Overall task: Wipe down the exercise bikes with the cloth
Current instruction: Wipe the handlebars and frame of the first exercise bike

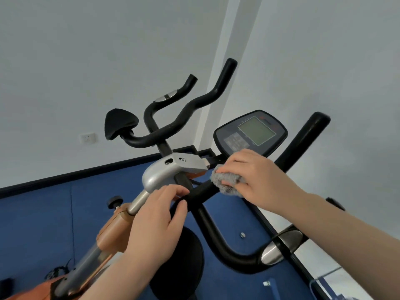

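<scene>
An exercise bike with black foam handlebars (218, 239) and a dark console with a green screen (251, 133) fills the middle of the view. My right hand (253, 176) is closed around a fuzzy grey cloth (225, 180) and presses it on the handlebar just below the console. My left hand (158, 221) grips the black handlebar near its centre joint, beside the silver stem housing (160, 172). The bar under the cloth is hidden.
A second bike's black handlebars (173, 124) and saddle (119, 124) stand behind. An orange frame with a silver post (112, 228) and a black knob (115, 202) runs lower left. Blue floor (43, 224) meets white walls; a socket (88, 137) sits on the wall.
</scene>
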Demonstrator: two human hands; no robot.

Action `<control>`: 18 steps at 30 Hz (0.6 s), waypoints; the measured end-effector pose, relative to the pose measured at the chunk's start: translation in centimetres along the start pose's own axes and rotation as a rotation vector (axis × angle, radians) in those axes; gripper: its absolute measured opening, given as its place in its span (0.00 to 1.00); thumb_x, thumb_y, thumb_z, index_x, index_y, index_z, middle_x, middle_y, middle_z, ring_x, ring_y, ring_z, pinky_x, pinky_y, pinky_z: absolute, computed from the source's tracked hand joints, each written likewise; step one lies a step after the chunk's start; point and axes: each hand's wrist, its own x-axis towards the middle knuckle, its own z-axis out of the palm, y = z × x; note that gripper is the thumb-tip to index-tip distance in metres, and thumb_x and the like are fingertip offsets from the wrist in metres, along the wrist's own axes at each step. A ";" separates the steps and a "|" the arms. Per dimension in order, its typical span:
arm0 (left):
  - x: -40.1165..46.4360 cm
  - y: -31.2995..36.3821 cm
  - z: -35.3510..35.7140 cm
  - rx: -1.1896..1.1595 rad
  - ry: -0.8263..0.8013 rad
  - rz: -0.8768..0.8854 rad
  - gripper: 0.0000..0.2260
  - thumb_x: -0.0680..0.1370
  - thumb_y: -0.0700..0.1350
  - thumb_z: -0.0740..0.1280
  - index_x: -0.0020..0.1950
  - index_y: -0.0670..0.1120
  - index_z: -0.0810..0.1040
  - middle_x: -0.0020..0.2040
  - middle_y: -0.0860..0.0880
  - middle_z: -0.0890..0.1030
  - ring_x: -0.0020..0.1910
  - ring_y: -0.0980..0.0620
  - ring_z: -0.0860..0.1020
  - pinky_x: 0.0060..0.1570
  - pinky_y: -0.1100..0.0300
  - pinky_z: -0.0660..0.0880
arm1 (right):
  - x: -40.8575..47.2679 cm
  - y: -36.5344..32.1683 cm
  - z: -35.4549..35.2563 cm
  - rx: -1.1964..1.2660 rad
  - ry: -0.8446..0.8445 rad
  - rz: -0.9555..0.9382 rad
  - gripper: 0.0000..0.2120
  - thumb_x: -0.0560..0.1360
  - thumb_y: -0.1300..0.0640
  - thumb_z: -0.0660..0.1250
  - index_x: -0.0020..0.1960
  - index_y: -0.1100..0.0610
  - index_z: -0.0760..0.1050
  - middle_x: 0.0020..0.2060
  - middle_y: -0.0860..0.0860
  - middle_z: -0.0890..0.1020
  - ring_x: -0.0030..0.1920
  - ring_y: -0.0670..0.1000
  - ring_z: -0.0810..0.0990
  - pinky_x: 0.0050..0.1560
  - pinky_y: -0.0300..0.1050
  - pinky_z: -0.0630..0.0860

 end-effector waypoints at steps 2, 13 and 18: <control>-0.2 -0.1 0.0 0.033 -0.001 0.031 0.09 0.76 0.49 0.62 0.51 0.64 0.71 0.47 0.68 0.74 0.53 0.69 0.71 0.44 0.72 0.68 | 0.5 -1.9 1.8 0.048 0.056 -0.005 0.19 0.68 0.71 0.68 0.56 0.57 0.80 0.48 0.52 0.80 0.50 0.54 0.75 0.51 0.47 0.74; 3.1 1.6 0.0 0.120 -0.271 0.224 0.14 0.78 0.54 0.59 0.63 0.62 0.67 0.58 0.68 0.70 0.58 0.68 0.65 0.51 0.76 0.62 | -4.3 1.0 -0.5 -0.113 0.096 0.199 0.20 0.61 0.75 0.68 0.49 0.61 0.82 0.41 0.54 0.82 0.42 0.56 0.77 0.42 0.52 0.77; 4.5 2.3 0.8 0.063 -0.281 0.279 0.13 0.78 0.52 0.59 0.61 0.61 0.69 0.57 0.66 0.72 0.59 0.66 0.67 0.54 0.65 0.67 | -4.8 0.4 -0.9 -0.119 0.249 0.327 0.19 0.61 0.74 0.72 0.48 0.58 0.82 0.40 0.51 0.82 0.41 0.53 0.75 0.43 0.46 0.75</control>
